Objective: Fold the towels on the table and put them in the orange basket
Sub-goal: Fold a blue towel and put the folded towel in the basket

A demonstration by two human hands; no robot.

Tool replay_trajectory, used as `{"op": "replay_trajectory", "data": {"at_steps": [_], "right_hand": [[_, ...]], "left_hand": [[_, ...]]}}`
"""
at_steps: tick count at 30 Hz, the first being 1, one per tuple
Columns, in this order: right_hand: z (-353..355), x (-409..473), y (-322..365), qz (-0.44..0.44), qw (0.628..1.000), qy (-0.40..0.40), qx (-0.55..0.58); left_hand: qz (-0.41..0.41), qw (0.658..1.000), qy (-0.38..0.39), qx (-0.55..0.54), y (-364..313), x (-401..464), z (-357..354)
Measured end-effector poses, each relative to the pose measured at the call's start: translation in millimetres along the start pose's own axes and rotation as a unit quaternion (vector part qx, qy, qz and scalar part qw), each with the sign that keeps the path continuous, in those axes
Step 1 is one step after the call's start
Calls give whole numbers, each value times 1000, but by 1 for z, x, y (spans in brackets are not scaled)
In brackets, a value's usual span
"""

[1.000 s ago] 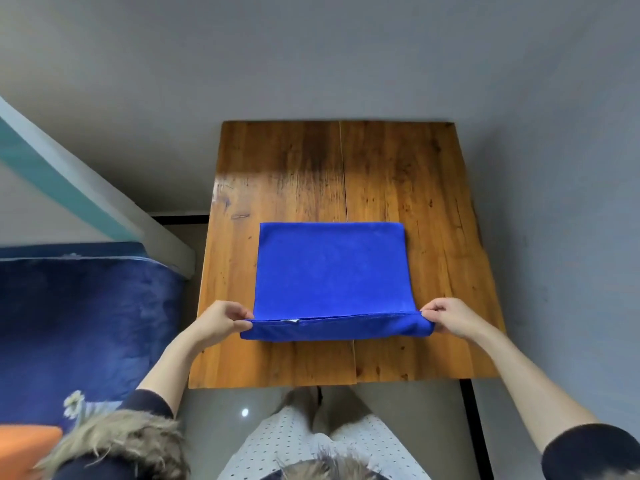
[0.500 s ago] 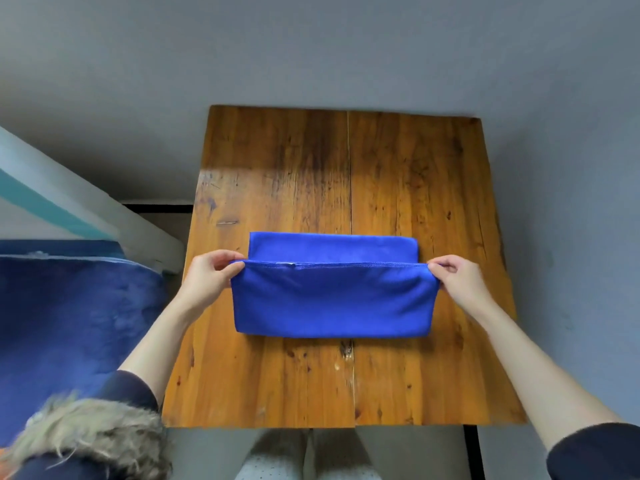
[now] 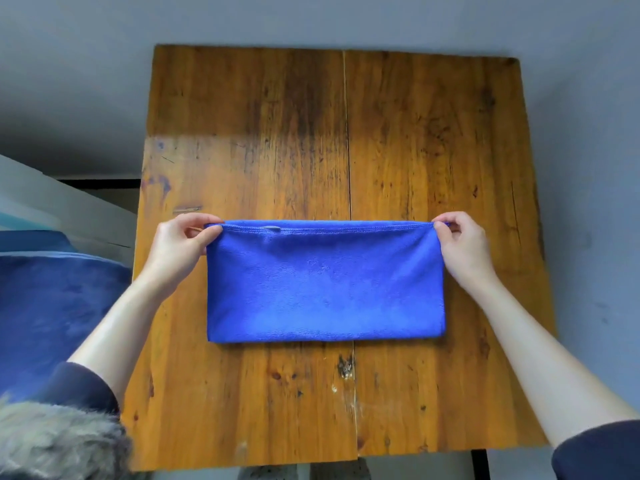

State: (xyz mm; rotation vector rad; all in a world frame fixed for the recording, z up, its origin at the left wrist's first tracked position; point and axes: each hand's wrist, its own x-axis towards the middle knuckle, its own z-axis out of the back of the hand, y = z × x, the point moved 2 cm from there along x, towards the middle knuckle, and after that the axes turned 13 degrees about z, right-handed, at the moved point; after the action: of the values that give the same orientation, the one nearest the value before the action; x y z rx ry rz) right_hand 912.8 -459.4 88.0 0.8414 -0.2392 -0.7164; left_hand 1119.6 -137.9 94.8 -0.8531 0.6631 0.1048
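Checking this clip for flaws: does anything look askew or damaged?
Nothing stands out. The blue towel lies folded square on the wooden table, with the left hand and right hand pinching its far corners. The table is scuffed and stained.

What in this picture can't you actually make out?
- Orange basket: not in the head view at all.
- Towel: how many layers it has; the top layer covers the rest.
- Small tag at its far edge: too small to read.
- Fingertips of left hand and right hand: partly behind the corners they pinch.
- Table legs: under the top.
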Motion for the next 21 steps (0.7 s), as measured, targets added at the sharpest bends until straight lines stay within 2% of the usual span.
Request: {"op": "replay_trajectory", "data": {"at_steps": [5, 10, 18, 21], "right_hand": [[-13, 5, -12, 4, 1000, -15, 6], [-24, 11, -17, -2, 999, -32, -25], [-39, 14, -23, -2, 992, -72, -103], [-42, 15, -26, -1, 990, -75, -123]], "left_hand": [[-14, 999, -14, -32, 4, 11, -5], [-50, 998, -24, -9, 6, 25, -14], [-155, 979, -122, 41, 11, 25, -23], [-163, 975, -145, 36, 16, 31, -27]]}}
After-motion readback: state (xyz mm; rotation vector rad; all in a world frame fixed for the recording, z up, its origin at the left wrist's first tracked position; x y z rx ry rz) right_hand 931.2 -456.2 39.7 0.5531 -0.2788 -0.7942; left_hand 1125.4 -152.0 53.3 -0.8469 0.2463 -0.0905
